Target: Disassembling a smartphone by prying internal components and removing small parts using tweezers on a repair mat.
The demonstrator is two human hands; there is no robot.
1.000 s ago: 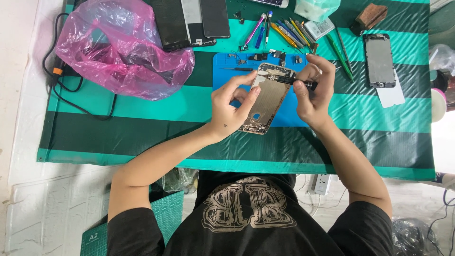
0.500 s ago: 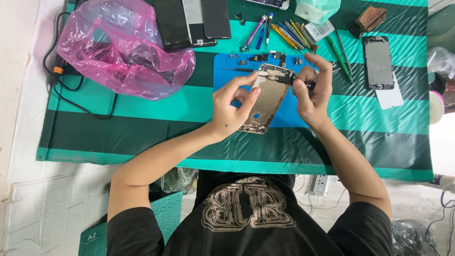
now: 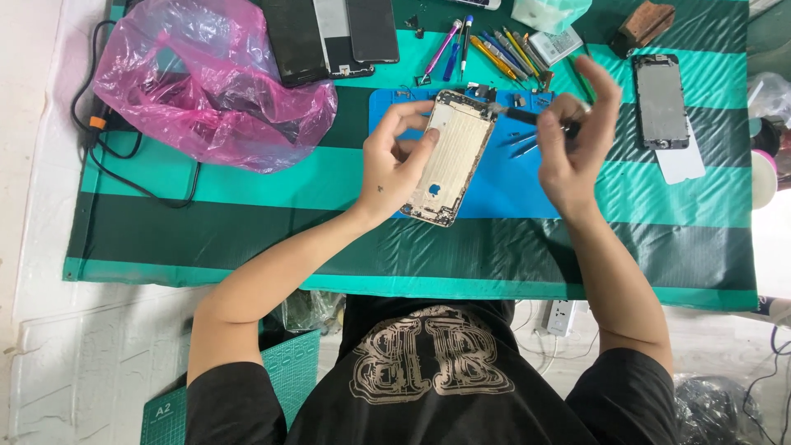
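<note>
Gripping the opened phone shell (image 3: 451, 156) by its edges, left hand (image 3: 395, 165); right hand (image 3: 573, 140) fingers pinching a dark tool (image 3: 527, 117).

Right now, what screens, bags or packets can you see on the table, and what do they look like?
Pink plastic bag: far left of the striped cloth, crumpled, see-through.
Dark phone screens: top edge, beside the bag, flat black rectangles, unlit.
Grey screen panel: far right, lying flat, rectangular.
Small packet: top right by the pens, pale, with a label.
Opened phone shell: gripped by the left hand, pale inside.
</note>
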